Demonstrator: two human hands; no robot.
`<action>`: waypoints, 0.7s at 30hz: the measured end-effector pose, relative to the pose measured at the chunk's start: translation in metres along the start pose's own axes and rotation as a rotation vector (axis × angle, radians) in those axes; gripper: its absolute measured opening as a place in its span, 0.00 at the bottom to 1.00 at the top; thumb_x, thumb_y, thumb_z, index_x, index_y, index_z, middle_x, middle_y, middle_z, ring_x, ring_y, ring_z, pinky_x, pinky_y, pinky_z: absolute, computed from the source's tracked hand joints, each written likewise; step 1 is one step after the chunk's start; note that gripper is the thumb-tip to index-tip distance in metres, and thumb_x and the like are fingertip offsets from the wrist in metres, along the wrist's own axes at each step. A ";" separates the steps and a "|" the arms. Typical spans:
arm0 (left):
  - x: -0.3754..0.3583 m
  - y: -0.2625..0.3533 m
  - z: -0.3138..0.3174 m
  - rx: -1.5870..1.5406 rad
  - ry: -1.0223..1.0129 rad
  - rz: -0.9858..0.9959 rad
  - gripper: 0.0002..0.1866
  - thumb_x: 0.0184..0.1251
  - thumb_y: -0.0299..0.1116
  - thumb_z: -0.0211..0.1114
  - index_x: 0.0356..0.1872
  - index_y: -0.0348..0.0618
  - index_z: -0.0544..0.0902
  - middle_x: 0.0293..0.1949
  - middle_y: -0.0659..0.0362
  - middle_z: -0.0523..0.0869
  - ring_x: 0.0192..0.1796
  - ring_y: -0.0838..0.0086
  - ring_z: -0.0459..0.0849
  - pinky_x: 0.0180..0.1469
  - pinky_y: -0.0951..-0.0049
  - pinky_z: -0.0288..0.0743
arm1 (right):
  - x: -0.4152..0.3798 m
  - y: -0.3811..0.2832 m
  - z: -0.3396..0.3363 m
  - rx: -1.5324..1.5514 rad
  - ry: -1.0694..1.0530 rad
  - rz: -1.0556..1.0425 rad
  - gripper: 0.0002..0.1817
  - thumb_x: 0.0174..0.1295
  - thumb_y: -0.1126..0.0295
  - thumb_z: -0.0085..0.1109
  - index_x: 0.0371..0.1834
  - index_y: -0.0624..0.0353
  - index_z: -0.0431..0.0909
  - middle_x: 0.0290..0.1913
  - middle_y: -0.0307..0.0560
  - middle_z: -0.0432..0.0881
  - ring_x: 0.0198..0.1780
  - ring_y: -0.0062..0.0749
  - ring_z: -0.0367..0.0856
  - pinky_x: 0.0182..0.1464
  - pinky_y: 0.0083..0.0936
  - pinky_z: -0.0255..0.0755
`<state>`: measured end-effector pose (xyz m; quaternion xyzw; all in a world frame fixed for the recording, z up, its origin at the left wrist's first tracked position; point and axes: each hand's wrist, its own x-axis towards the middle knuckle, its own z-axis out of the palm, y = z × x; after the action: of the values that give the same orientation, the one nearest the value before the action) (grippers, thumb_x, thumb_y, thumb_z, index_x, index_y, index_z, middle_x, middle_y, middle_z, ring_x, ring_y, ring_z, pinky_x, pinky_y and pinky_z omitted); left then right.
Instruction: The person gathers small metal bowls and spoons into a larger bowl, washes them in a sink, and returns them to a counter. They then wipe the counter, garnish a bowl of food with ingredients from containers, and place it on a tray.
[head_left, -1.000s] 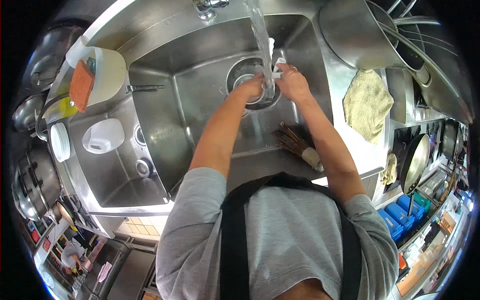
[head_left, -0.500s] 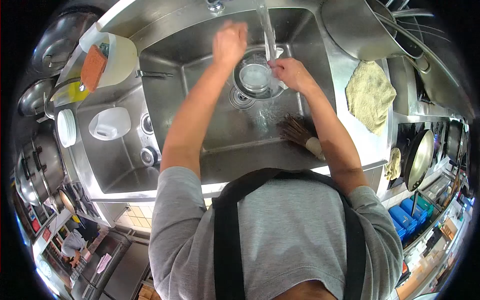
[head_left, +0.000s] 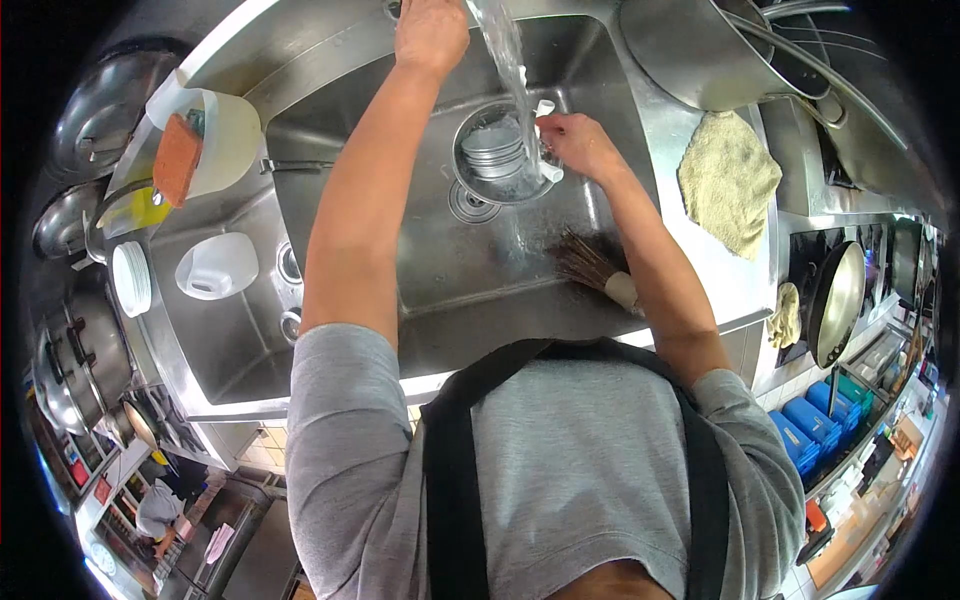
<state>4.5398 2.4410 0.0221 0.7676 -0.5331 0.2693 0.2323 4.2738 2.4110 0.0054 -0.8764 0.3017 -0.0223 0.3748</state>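
Note:
Inside the large steel sink, a round metal bowl point(head_left: 465, 140) holds a stack of small dishes point(head_left: 494, 148) and some white pieces point(head_left: 549, 172) at its right side. Water point(head_left: 505, 50) pours into the bowl from above. My right hand point(head_left: 580, 145) is at the bowl's right edge, its fingers pressed together beside the white pieces; what they grip is too small to tell. Stretched to the sink's back ledge, my left hand point(head_left: 432, 35) is at the faucet's base, its fingertips largely hidden. A bristle brush point(head_left: 597, 275) lies in the sink below my right forearm.
Left are a plastic tub point(head_left: 228, 140) with an orange sponge point(head_left: 177, 160), a white jug point(head_left: 217, 266) in a smaller sink and stacked white lids point(head_left: 131, 279). Right are a yellowish cloth point(head_left: 730, 185) and a large pot point(head_left: 690, 50). Another person point(head_left: 158, 510) is at far lower left.
My left hand has moved up from over the sink to the back ledge. The white pieces show more clearly beside my right hand. The whole view has shifted slightly.

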 end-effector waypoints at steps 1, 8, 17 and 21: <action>0.004 0.004 -0.007 -0.002 0.001 0.003 0.17 0.61 0.27 0.47 0.46 0.24 0.74 0.47 0.37 0.76 0.52 0.48 0.73 0.59 0.58 0.65 | 0.003 0.011 0.004 0.000 0.003 0.002 0.16 0.58 0.68 0.51 0.48 0.58 0.80 0.40 0.56 0.83 0.41 0.43 0.83 0.47 0.32 0.73; 0.024 0.012 -0.011 0.131 -0.382 -0.033 0.14 0.61 0.32 0.52 0.43 0.38 0.81 0.44 0.46 0.82 0.51 0.56 0.78 0.53 0.56 0.69 | 0.021 0.073 0.034 -0.129 -0.072 0.145 0.26 0.57 0.64 0.53 0.60 0.59 0.70 0.44 0.55 0.81 0.46 0.43 0.80 0.50 0.33 0.71; 0.074 0.031 -0.038 0.200 -0.758 -0.164 0.14 0.61 0.41 0.57 0.34 0.45 0.87 0.40 0.51 0.85 0.50 0.62 0.83 0.45 0.53 0.77 | 0.021 0.082 0.040 0.240 -0.167 0.499 0.30 0.60 0.61 0.52 0.65 0.60 0.63 0.62 0.57 0.69 0.63 0.46 0.68 0.64 0.31 0.62; 0.046 0.003 -0.006 -0.203 -0.356 -0.092 0.20 0.61 0.51 0.57 0.35 0.47 0.87 0.43 0.49 0.85 0.54 0.61 0.81 0.58 0.50 0.70 | 0.034 0.120 0.075 0.133 -0.106 0.425 0.31 0.61 0.62 0.52 0.68 0.56 0.59 0.64 0.59 0.67 0.64 0.47 0.68 0.65 0.33 0.62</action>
<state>4.5493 2.4114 0.0572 0.7993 -0.5545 0.0631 0.2227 4.2597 2.3761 -0.1354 -0.7664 0.4572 0.0833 0.4436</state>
